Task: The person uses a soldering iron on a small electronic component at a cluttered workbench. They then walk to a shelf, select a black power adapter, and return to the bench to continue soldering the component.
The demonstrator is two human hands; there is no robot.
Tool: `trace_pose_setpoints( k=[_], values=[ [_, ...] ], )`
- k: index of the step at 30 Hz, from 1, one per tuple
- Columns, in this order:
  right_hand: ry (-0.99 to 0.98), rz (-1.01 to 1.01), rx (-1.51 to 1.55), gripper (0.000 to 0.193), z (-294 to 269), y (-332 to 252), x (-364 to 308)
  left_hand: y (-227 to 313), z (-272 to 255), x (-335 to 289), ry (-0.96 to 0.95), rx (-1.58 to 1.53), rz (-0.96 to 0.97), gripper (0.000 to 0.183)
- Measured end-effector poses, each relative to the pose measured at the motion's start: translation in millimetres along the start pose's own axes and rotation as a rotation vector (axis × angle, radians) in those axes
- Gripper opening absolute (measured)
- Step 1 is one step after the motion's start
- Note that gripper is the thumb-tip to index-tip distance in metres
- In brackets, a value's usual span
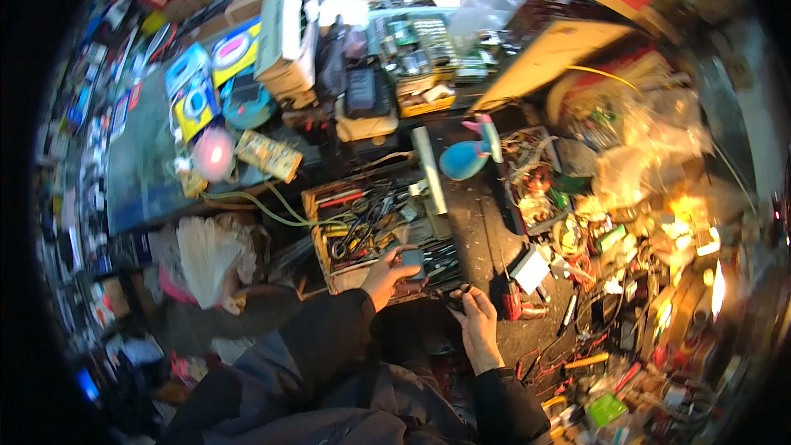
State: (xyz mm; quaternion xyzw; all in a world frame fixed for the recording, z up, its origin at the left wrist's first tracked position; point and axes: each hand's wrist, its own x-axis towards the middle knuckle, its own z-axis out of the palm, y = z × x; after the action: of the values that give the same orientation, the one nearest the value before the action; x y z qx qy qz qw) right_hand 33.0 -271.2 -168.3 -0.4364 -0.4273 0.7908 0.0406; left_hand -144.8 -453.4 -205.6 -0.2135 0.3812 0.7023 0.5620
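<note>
My left hand is closed around a small box-shaped device with a grey-blue top and a dark reddish lower part. It is held over the front edge of an open wooden drawer full of hand tools. To its right, my right hand is closed in a pinch at a small dark object, too blurred to name. The two hands are a short way apart, above my lap. Scissors, pliers and screwdrivers seem to lie in the drawer, the nearest ones partly behind my left hand.
A blue spray bottle lies on the dark bench beyond my right hand. A red cylindrical tool is just right of that hand. Wires and parts crowd the right side. A white power strip and a pink round lamp stand at the left.
</note>
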Motion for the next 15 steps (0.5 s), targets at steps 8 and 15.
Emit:
trace_pose_setpoints(
  k=[8,15],
  values=[
    [0.055,0.015,-0.134,0.005,14.8,11.1,86.4,-8.2,-8.0,97.9,0.328,-0.085,0.488,0.059],
    [0.128,0.032,-0.123,0.006,26.9,19.6,109.9,-11.2,-9.9,150.1,0.330,-0.037,0.603,0.060]
  ],
)
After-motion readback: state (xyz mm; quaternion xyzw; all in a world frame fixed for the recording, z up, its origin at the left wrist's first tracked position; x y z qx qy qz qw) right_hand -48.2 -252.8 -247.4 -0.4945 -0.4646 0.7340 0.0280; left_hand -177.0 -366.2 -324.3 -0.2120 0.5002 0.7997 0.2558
